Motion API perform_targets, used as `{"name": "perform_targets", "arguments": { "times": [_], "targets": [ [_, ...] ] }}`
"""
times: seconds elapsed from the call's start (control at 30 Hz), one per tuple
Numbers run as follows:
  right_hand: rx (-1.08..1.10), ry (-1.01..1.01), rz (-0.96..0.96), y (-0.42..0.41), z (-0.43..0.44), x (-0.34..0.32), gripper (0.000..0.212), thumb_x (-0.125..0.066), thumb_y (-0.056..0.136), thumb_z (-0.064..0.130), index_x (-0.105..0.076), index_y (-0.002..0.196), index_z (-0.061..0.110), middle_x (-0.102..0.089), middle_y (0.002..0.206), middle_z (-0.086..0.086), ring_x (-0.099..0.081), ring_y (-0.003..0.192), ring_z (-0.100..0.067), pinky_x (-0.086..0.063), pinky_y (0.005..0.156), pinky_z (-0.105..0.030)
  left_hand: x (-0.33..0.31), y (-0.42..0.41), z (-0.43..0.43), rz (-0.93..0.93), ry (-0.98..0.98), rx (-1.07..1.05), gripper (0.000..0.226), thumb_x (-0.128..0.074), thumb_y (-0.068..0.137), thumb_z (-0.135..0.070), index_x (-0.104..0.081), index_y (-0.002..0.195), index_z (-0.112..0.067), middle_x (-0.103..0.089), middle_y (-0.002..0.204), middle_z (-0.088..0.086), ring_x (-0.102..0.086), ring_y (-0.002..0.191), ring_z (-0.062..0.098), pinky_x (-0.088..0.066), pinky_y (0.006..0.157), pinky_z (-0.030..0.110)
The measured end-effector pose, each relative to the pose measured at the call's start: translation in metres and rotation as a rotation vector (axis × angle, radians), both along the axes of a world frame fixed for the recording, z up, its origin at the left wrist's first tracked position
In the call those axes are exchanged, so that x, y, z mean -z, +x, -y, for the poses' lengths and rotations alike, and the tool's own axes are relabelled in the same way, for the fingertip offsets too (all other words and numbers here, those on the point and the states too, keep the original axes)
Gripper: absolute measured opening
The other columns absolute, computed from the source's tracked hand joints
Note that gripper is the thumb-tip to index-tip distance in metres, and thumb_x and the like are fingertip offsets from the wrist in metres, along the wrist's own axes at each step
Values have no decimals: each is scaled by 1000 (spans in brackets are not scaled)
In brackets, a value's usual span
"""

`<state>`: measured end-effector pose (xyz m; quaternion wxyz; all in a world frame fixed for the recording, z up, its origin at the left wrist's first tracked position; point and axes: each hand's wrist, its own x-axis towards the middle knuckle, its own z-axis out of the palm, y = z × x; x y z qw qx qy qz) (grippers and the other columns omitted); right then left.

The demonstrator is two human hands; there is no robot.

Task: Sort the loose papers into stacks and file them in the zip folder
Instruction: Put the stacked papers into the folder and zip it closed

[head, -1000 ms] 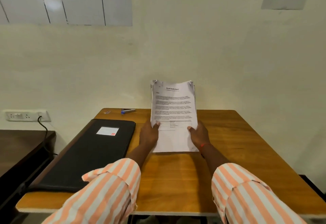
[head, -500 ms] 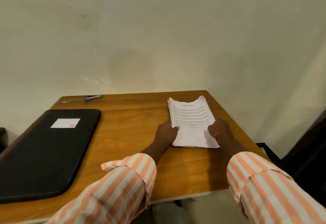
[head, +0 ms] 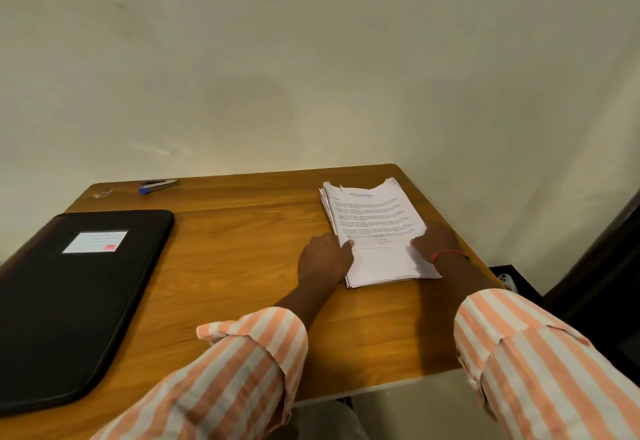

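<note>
A stack of printed white papers lies flat on the right part of the wooden table; its far edge is torn and ragged. My left hand holds the stack's left edge with the thumb on the top sheet. At the right edge, my right hand holds the stack the same way; a red thread is round that wrist. The fingers of both hands are hidden. The black zip folder lies shut at the table's left, a white label on its cover, well apart from both hands.
A blue and silver stapler and a small metal clip lie at the table's far left edge. A plain wall stands right behind the table. Dark furniture stands off the table's right side.
The stack, held upright over the middle of the table a second ago, has been laid flat on the right side. Both hands stayed at its edges. The view turned right and down.
</note>
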<state>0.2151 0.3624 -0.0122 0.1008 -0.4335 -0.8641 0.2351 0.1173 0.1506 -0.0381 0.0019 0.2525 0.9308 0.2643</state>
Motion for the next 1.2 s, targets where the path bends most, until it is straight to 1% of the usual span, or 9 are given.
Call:
{"name": "perform_targets", "arguments": {
  "times": [0.1, 0.23, 0.5, 0.67, 0.77, 0.83, 0.97, 1.07, 1.2],
  "targets": [
    [43, 60, 54, -1, 12, -5, 31, -64, 92, 24, -66, 115, 4, -66, 117, -18, -63, 105, -34, -50, 81, -35, -3, 2, 3, -16, -40, 1, 49, -43, 104, -50, -63, 117, -8, -66, 120, 15, -61, 110, 31, -46, 86, 35],
    [124, 356, 102, 2, 40, -7, 47, -58, 94, 41, -53, 130, 11, -50, 135, -16, -48, 126, -33, -36, 107, -47, -15, -1, 21, -123, -140, -6, 49, -36, 106, -50, -63, 121, -11, -65, 124, 12, -61, 114, 30, -47, 91, 37],
    [-284, 578, -64, -43, 141, 3, 39, -51, 96, 39, -55, 126, 15, -60, 122, -10, -56, 111, -27, -41, 99, -44, -23, -46, 146, -386, -250, -250, 35, -55, 92, -42, -61, 117, -17, -59, 116, 8, -56, 107, 27, -45, 86, 40],
    [-536, 655, -167, -86, 233, 7, 32, -49, 93, 36, -60, 115, 16, -63, 110, -7, -57, 103, -26, -42, 94, -43, -27, -81, 251, -223, -434, -510, 61, -56, 90, -46, -48, 140, -11, -49, 144, 19, -40, 138, 38, -31, 116, 53],
    [-703, 619, -179, -110, 290, 12, 30, -46, 95, 36, -59, 116, 18, -62, 112, -4, -56, 106, -24, -41, 96, -42, -23, -92, 295, -62, -470, -613, 83, -48, 94, -59, -30, 154, -5, -33, 158, 26, -25, 148, 47, -15, 120, 64],
    [-785, 599, -177, -121, 325, 16, 29, -46, 96, 36, -58, 116, 19, -62, 112, -4, -56, 105, -24, -41, 97, -41, -24, -92, 306, 29, -485, -579, 85, -43, 97, -62, -27, 156, -4, -29, 160, 26, -26, 147, 50, -18, 117, 68],
    [-851, 587, -219, -132, 369, 18, 27, -48, 97, 35, -59, 116, 18, -62, 111, -4, -57, 103, -22, -44, 94, -39, -30, -91, 305, 2, -630, -327, 47, -47, 103, -32, -49, 145, -10, -46, 150, 24, -42, 137, 51, -41, 107, 67],
    [-818, 549, -221, -136, 369, 14, 31, -48, 99, 36, -58, 122, 18, -62, 116, -4, -57, 107, -21, -46, 98, -39, -27, -92, 305, -70, -736, -156, 37, -48, 102, -21, -57, 135, -7, -57, 136, 26, -55, 124, 51, -52, 97, 64],
    [-729, 479, -207, -138, 347, 9, 34, -45, 101, 37, -57, 126, 17, -62, 120, -5, -56, 111, -22, -45, 100, -39, -39, -71, 304, -254, -856, 106, 25, -48, 105, -23, -66, 115, -10, -71, 109, 14, -72, 97, 31, -61, 83, 46]
  ]
}}
